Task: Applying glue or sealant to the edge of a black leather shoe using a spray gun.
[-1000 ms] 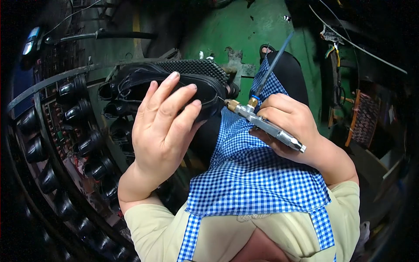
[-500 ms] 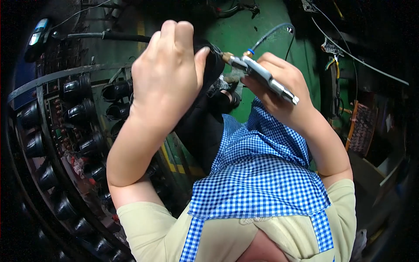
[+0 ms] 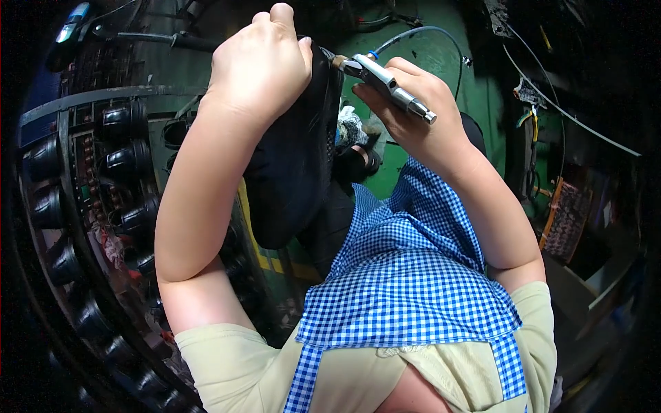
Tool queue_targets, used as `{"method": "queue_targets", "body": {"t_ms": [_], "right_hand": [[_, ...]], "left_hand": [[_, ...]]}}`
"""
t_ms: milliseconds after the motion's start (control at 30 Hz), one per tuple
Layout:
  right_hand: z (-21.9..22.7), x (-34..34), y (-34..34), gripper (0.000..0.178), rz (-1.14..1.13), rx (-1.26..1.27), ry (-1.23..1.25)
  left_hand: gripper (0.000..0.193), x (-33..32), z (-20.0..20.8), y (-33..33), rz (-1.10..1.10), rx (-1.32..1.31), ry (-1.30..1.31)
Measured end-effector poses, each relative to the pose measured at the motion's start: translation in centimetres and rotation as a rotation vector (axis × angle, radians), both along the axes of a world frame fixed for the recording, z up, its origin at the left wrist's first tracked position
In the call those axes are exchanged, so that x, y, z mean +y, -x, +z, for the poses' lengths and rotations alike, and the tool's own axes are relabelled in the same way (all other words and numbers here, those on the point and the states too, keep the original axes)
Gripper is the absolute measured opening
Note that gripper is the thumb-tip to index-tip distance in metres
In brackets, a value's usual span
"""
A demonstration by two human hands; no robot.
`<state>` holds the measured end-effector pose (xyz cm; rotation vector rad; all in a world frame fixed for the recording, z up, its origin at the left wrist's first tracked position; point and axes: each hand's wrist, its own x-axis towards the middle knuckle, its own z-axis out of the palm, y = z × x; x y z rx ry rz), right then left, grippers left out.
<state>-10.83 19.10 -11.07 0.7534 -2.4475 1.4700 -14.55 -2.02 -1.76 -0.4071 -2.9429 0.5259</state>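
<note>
My left hand is closed on the upper end of a black shoe, its fingers curled over the far side and mostly hidden. The shoe hangs toe toward me, with its textured sole edge on the right. In my right hand is a silver spray gun with a brass nozzle, gripped with the fingers wrapped round its body. The nozzle points left at the shoe's upper edge, very close to it; whether they touch I cannot tell. A dark air hose joins the gun at a blue fitting.
On the left stands a metal rack holding several black shoes. A bar with a blue-and-black device crosses the upper left. Cables hang at the right. Beyond my hands lies green floor, with a crumpled white bundle near a foot.
Both hands have moved up and slightly left. More of the black shoe now shows below my left hand, and the spray gun stays near its edge.
</note>
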Motion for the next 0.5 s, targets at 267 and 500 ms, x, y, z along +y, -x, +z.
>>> {"method": "queue_targets", "body": {"t_ms": [267, 500], "right_hand": [[0.1, -0.7, -1.0, 0.022, -0.01, 0.013, 0.02], [0.2, -1.0, -2.9, 0.018, 0.028, 0.009, 0.016]], "left_hand": [[0.041, -1.2, 0.1, 0.9, 0.099, -0.069, -0.011], [0.051, -2.5, 1.0, 1.4, 0.245, -0.175, -0.098]]}}
